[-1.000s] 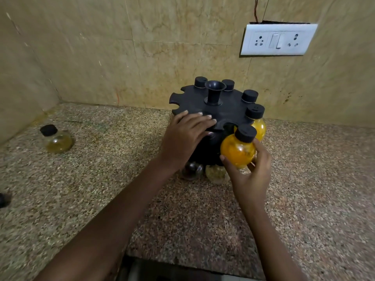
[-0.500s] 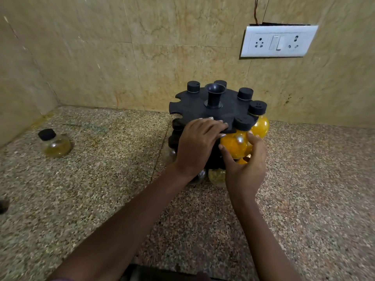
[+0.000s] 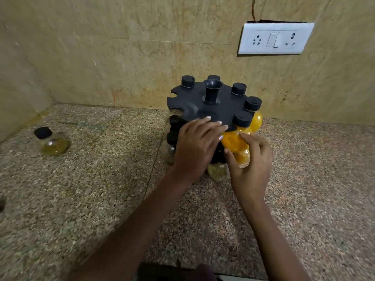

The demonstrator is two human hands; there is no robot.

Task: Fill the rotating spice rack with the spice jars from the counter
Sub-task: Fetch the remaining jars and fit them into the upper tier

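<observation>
The left hand is reaching in from the lower left with its fingers straight and close together, lying flat on the front edge of the round black plastic rotating spice rack; the fingertips are pressing on the top disc just short of the central black funnel-shaped post. The right hand is coming in from the lower right, its fingers and thumb curling round the round clear jar of orange spice with a black cap, which is sitting in a notch of the top disc just beside the left fingertips. The thumb is lying against the jar's lower left side and the other fingers are wrapping its right side.

No writing or label is readable on the jars or rack.

Beyond the right fingers, a second orange-filled jar with a black cap is hanging in the next notch, and three more black caps are standing round the far rim. Below the hands, lower-tier jars are partly hiding behind the wrists. Well to the left of the left hand, a round clear jar of pale yellow-green contents with a black cap is standing on the speckled granite counter. A white switch-and-socket plate is sitting on the beige tiled wall.
</observation>
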